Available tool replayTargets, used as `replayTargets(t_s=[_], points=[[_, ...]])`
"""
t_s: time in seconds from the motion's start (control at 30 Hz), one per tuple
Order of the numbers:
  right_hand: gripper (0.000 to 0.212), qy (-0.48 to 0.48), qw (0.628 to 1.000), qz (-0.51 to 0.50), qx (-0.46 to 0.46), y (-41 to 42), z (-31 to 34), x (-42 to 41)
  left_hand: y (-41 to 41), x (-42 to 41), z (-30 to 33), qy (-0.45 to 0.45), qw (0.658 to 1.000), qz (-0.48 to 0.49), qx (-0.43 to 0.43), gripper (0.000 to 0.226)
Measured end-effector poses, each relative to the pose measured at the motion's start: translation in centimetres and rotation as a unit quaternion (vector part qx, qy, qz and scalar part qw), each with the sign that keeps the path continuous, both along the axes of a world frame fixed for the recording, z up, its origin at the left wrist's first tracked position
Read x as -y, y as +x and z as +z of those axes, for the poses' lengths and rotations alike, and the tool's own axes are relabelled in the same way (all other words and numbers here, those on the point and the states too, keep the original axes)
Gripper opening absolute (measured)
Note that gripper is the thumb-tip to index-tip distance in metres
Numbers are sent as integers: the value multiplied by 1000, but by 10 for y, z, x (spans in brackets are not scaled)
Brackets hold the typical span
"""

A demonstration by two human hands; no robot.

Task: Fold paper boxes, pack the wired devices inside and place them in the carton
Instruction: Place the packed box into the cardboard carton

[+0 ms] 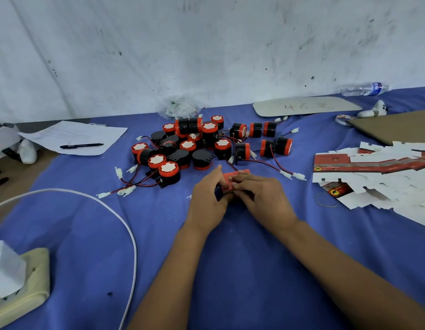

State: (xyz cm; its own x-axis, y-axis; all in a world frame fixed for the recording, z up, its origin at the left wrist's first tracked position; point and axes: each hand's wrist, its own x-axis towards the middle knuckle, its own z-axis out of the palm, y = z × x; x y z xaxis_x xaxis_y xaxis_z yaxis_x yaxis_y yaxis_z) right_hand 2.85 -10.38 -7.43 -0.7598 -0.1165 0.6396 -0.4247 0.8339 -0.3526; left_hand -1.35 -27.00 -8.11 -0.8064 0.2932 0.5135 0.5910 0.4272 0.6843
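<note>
**Both hands closed around a red paper box in front of the device pile**

The left hand (pixel 210 194) and the right hand (pixel 261 194) met over a small red paper box (pixel 233 181), each with its fingers curled round it and grasping it from its own side. The box sat low over the blue cloth (pixel 230 270), just on the near side of the pile of black-and-red wired devices (pixel 194 144), and most of it was hidden by the fingers. Whether a device was inside it could not be told.

Right of the pile lay a spread stack of flat, unfolded box blanks (pixel 373 175), white with red printing, with a rubber band (pixel 325 200) on the cloth at its near edge. Beyond the stack, a brown cardboard sheet (pixel 397 127) reached in from the right edge. Left of the pile, a pen (pixel 81 146) rested on sheets of paper (pixel 73 136). Behind the pile, against the white wall, sat a crumpled clear plastic bag (pixel 180 108). A white cable (pixel 111 210) curved across the cloth to the near left of the pile.
</note>
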Motion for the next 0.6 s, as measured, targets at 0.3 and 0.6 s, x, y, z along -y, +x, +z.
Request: replayTargets(t_s=[0.3,0.6], points=[[27,162,979,59,104,19,60,-34,5,-10,30,14,992,-116,48,32],[23,48,972,-152,175,190,187,-208,82,-220,137,123,904,-393,117,27]])
